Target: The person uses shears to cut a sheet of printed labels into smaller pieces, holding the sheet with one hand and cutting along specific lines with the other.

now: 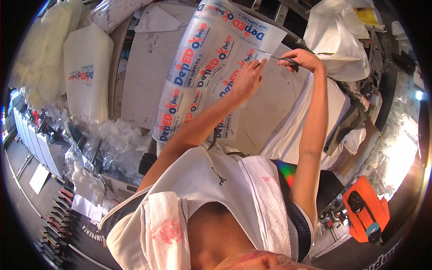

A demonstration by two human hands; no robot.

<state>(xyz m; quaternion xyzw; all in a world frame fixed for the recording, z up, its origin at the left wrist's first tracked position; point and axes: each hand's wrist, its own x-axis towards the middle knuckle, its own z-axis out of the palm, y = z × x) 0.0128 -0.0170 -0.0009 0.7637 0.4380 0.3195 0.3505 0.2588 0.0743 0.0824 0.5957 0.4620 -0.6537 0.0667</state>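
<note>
Crumpled clear plastic [121, 146] is heaped at nine o'clock; white plastic sheeting [335, 42] is draped at two; an orange panel [380, 211] is seen at four, and dark objects [58, 220] are lined up at eight.

Head-worn, that wide fisheye camera looks down from close above, past the white shirt [186, 177] onto the table [146, 76].

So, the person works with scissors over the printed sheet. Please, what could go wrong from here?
The scissors in the right hand point toward the left hand, with the blades close to its fingers, so a slip might nick them. Also, coloured printing lies near the blades on the printed sheet, so a stray cut could damage the design.
</note>
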